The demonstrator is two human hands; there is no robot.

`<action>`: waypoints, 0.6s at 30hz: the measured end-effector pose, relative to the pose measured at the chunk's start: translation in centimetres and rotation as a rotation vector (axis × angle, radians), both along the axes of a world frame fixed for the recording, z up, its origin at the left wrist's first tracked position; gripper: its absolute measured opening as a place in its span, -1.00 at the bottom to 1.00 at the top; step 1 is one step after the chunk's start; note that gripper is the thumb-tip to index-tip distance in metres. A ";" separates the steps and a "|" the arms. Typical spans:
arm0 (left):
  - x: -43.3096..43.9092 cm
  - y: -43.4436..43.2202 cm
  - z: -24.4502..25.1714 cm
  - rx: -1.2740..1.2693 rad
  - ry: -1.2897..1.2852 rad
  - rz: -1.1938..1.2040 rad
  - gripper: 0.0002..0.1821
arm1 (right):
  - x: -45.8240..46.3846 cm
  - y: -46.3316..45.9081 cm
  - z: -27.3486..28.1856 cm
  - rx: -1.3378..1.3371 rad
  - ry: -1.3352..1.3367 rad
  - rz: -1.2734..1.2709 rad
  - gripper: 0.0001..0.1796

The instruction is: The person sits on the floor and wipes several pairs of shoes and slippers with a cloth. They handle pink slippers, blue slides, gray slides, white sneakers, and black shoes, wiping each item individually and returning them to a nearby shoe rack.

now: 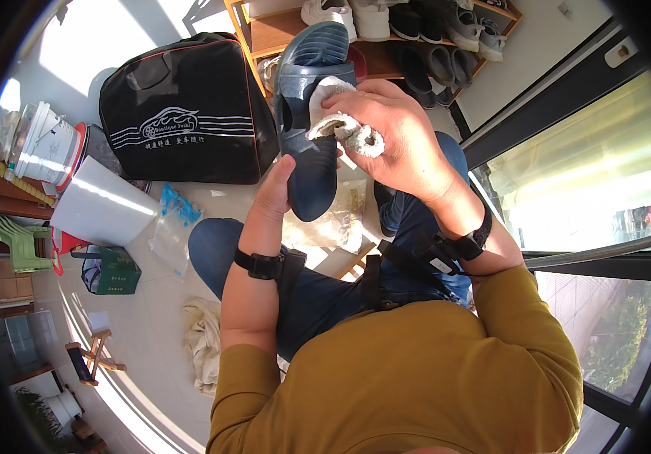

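Note:
A dark blue slide sandal (313, 176) is held up in front of me, its ridged toe end pointing away and its heel towards me. My left hand (275, 184) grips it near the heel, thumb along the side edge and the other fingers hidden beneath. In my right hand (396, 133) is a bunched white terry cloth (334, 96). The cloth lies against the strap and the right side of the sandal. One rolled end of the cloth sticks out below the fingers.
A wooden shoe rack (274, 34) holding several pairs of shoes stands ahead. A black zipped bag (189, 113) leans at the left, near a white bucket (53, 144) and a green box (113, 269). Crumpled beige fabric (203, 340) lies on the floor. Framed glass (592, 187) borders the right.

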State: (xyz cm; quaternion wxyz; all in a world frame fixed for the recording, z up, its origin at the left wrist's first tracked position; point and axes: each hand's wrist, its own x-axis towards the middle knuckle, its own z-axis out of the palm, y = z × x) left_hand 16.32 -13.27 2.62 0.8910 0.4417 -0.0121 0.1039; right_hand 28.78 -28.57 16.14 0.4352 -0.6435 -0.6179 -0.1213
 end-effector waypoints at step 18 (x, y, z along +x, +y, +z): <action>0.0 -0.1 -0.3 0.027 0.027 -0.081 0.05 | 3.6 -2.4 -0.4 -0.277 0.518 0.273 -0.68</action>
